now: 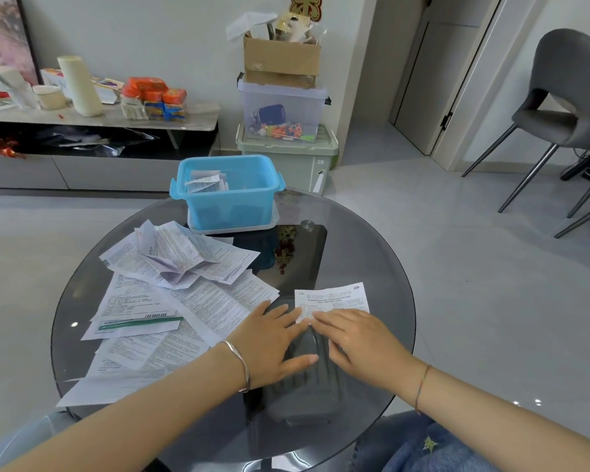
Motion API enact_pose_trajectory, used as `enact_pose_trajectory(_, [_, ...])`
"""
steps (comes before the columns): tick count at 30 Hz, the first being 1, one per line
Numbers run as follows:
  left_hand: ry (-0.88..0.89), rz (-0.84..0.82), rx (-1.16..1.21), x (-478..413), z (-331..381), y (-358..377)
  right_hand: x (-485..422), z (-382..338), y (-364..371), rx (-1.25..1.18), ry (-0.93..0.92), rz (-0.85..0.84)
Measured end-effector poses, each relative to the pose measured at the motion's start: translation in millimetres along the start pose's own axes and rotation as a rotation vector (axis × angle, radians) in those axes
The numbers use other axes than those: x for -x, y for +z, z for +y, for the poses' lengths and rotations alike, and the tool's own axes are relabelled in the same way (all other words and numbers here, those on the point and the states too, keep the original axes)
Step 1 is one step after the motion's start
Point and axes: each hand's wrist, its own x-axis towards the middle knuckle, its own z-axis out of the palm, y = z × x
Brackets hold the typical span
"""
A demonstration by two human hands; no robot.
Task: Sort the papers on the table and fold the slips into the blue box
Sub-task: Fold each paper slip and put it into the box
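Right hand and left hand lie flat, fingers straight, tips pressing the near edge of the slip on the surface (long axis left-right). Box sits beyond it, slightly left; right hand covers more paper.

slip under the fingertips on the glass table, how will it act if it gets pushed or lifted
Probably floppy: the slip is one thin printed sheet, like the crumpled papers nearby. It likely slides easily on the smooth glass table. Lying flat, it may be fiddly to lift; the left hand and right hand only press on it.
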Motion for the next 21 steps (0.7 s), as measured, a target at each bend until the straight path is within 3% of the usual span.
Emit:
enact_pose_trajectory(15, [0.029, 0.044, 0.01, 2.9, -3.9, 4.2, 53.7, 41.3, -13.8, 0.035, 0.188, 0.05])
enact_pose_trajectory(21, [0.032, 0.05, 0.023, 0.1, -4.7, 8.5, 43.6, 43.1, -24.7, 0.05, 0.234, 0.171])
